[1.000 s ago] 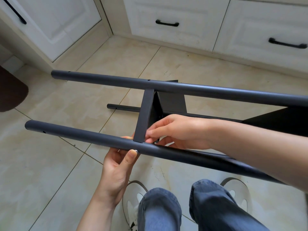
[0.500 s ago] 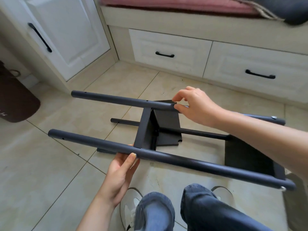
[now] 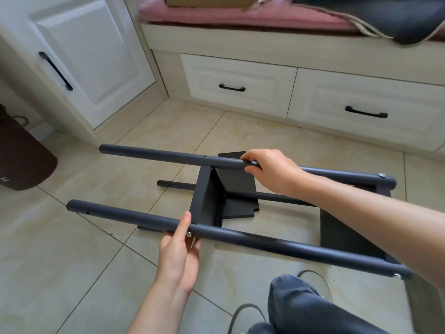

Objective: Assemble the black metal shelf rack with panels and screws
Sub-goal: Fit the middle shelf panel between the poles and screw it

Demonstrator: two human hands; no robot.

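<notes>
We see the black shelf rack [image 3: 207,196] lying on its side above the tiled floor [image 3: 60,261], held up by both hands, its four poles running left to right with a dark panel [image 3: 204,201] fixed across the middle. Left hand [image 3: 179,254] grip wraps the near pole [image 3: 265,242] from below, thumb up beside a small silver screw [image 3: 189,234]; right hand [image 3: 269,172] grip curls over the far pole [image 3: 168,156] just above the panel. A second panel [image 3: 349,235] sits at the right end, white drawers [image 3: 240,88] and a pink cushion [image 3: 240,15] behind.
</notes>
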